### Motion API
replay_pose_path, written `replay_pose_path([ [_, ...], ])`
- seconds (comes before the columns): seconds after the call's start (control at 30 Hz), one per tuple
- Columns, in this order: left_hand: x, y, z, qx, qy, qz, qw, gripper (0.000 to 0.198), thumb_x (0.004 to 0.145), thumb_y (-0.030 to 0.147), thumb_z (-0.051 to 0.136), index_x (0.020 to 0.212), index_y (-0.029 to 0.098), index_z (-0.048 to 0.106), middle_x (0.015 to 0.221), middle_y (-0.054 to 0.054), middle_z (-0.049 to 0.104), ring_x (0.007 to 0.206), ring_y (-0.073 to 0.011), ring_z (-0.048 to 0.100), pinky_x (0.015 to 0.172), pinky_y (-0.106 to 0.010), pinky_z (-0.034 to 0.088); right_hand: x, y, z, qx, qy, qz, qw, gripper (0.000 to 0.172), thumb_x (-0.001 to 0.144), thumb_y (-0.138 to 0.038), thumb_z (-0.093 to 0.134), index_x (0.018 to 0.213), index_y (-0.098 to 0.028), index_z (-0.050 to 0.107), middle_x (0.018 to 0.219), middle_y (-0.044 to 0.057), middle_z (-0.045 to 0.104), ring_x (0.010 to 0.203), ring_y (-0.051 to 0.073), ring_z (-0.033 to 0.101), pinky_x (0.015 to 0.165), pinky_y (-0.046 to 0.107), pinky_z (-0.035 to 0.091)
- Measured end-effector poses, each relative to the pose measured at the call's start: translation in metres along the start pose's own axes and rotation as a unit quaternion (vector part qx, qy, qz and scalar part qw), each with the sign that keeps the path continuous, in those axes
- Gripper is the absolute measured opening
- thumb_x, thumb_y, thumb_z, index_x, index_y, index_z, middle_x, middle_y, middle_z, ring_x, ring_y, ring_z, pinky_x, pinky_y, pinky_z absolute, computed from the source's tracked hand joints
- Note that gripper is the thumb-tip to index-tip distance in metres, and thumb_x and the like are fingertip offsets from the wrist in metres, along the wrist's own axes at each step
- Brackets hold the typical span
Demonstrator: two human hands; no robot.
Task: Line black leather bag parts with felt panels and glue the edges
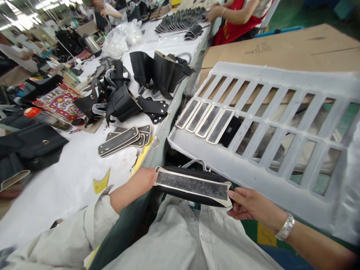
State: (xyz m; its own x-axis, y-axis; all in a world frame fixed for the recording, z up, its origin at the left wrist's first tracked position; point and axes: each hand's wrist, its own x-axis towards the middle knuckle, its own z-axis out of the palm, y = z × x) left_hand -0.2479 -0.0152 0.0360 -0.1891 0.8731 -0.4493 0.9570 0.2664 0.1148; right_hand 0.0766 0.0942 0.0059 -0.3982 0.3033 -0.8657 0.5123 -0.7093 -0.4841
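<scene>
Between my two hands is a black handbag (pixel 192 183), its long flat side turned up to show a dark grey panel with a pale border. My left hand (pixel 140 183) is closed on the bag's left end, partly hidden behind it. With thumb and fingers my right hand (pixel 246 203) grips the opposite end, at the panel's corner. Just beyond the bag lies a white slotted tray (pixel 284 165); several pale-edged strips (pixel 201 119) and a black piece (pixel 231 131) lie on its near left part.
On the white-topped table (pixel 70 172) at left are stacked strips (pixel 119 140), black bag parts (pixel 123 101), a yellow scrap (pixel 101 182) and a clear plastic bag (pixel 122 37). Cardboard (pixel 303 47) stands behind the tray. A person in red (pixel 229 28) works at the far end.
</scene>
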Motion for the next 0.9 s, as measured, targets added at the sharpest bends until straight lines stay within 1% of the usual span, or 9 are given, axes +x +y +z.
replay_pose_path([
  [0.13, 0.002, -0.001, 0.014, -0.046, 0.027, -0.012, 0.998, 0.021, 0.083, 0.018, 0.041, 0.065, 0.016, 0.051, 0.072, -0.012, 0.060, 0.073, -0.0236, 0.061, 0.072, -0.036, 0.046, 0.000, 0.002, 0.001, -0.005, 0.011, -0.009, 1.000, 0.032, 0.088, -0.036, 0.053, 0.063, -0.017, 0.043, 0.053, -0.002, 0.056, 0.062, 0.017, 0.069, 0.055, 0.022, 0.054],
  [0.2, 0.001, -0.009, 0.020, -0.186, 0.004, -0.032, 0.982, 0.026, 0.086, 0.031, 0.044, 0.063, 0.018, 0.048, 0.061, -0.005, 0.056, 0.059, -0.0191, 0.058, 0.060, -0.031, 0.047, 0.001, 0.005, 0.000, 0.000, 0.007, -0.017, 1.000, 0.033, 0.086, -0.038, 0.055, 0.064, -0.017, 0.043, 0.053, -0.002, 0.056, 0.062, 0.018, 0.069, 0.055, 0.023, 0.055],
  [0.23, 0.000, -0.015, 0.023, -0.296, -0.018, -0.044, 0.954, 0.032, 0.085, 0.041, 0.046, 0.063, 0.018, 0.046, 0.056, -0.002, 0.053, 0.052, -0.0165, 0.055, 0.054, -0.029, 0.046, 0.001, 0.006, 0.000, 0.003, 0.006, -0.020, 1.000, 0.034, 0.085, -0.040, 0.056, 0.064, -0.017, 0.042, 0.053, -0.002, 0.056, 0.062, 0.018, 0.069, 0.055, 0.023, 0.055],
  [0.3, -0.001, -0.025, 0.032, -0.510, -0.057, -0.055, 0.857, 0.046, 0.082, 0.061, 0.041, 0.064, 0.019, 0.044, 0.054, 0.001, 0.050, 0.046, -0.0127, 0.050, 0.048, -0.026, 0.045, 0.003, 0.010, -0.001, 0.006, 0.004, -0.026, 1.000, 0.036, 0.082, -0.043, 0.059, 0.064, -0.017, 0.042, 0.052, -0.002, 0.056, 0.062, 0.018, 0.069, 0.055, 0.023, 0.055],
  [0.33, -0.001, -0.029, 0.037, -0.580, -0.064, -0.053, 0.811, 0.051, 0.080, 0.067, 0.036, 0.065, 0.019, 0.043, 0.055, 0.002, 0.050, 0.047, -0.0117, 0.050, 0.048, -0.026, 0.046, 0.004, 0.011, -0.002, 0.008, 0.003, -0.030, 1.000, 0.036, 0.082, -0.044, 0.059, 0.064, -0.018, 0.042, 0.052, -0.002, 0.056, 0.062, 0.018, 0.069, 0.055, 0.023, 0.055],
  [0.37, 0.000, -0.032, 0.042, -0.616, -0.061, -0.048, 0.784, 0.054, 0.080, 0.071, 0.033, 0.066, 0.019, 0.042, 0.056, 0.002, 0.049, 0.048, -0.0108, 0.050, 0.048, -0.025, 0.046, 0.004, 0.013, -0.002, 0.009, 0.003, -0.033, 0.999, 0.037, 0.081, -0.045, 0.060, 0.064, -0.018, 0.042, 0.052, -0.002, 0.056, 0.062, 0.018, 0.069, 0.055, 0.023, 0.055],
  [0.53, 0.003, -0.034, 0.066, -0.693, -0.054, -0.045, 0.717, 0.041, 0.076, 0.055, 0.058, 0.073, 0.019, 0.040, 0.056, 0.007, 0.041, 0.044, -0.0047, 0.042, 0.041, -0.016, 0.038, 0.003, 0.013, -0.001, 0.023, 0.005, -0.037, 0.999, 0.037, 0.079, -0.044, 0.062, 0.064, -0.018, 0.042, 0.050, -0.003, 0.054, 0.061, 0.017, 0.068, 0.059, 0.025, 0.056],
  [0.7, 0.008, -0.037, 0.063, -0.697, -0.072, -0.049, 0.712, 0.043, 0.077, 0.060, 0.054, 0.076, 0.018, 0.042, 0.054, 0.007, 0.045, 0.040, -0.0045, 0.042, 0.036, -0.015, 0.037, 0.000, 0.009, 0.002, 0.031, 0.007, -0.040, 0.999, 0.042, 0.071, -0.050, 0.069, 0.063, -0.018, 0.041, 0.048, -0.004, 0.052, 0.057, 0.016, 0.066, 0.065, 0.028, 0.058],
  [0.9, 0.009, -0.041, 0.036, -0.489, -0.145, -0.056, 0.859, 0.050, 0.077, 0.065, 0.048, 0.068, 0.016, 0.047, 0.048, 0.005, 0.048, 0.038, -0.0098, 0.050, 0.035, -0.020, 0.043, 0.001, 0.010, 0.002, 0.031, 0.001, -0.057, 0.998, 0.047, 0.067, -0.055, 0.069, 0.061, -0.019, 0.040, 0.053, -0.003, 0.052, 0.061, 0.017, 0.067, 0.063, 0.027, 0.057],
])
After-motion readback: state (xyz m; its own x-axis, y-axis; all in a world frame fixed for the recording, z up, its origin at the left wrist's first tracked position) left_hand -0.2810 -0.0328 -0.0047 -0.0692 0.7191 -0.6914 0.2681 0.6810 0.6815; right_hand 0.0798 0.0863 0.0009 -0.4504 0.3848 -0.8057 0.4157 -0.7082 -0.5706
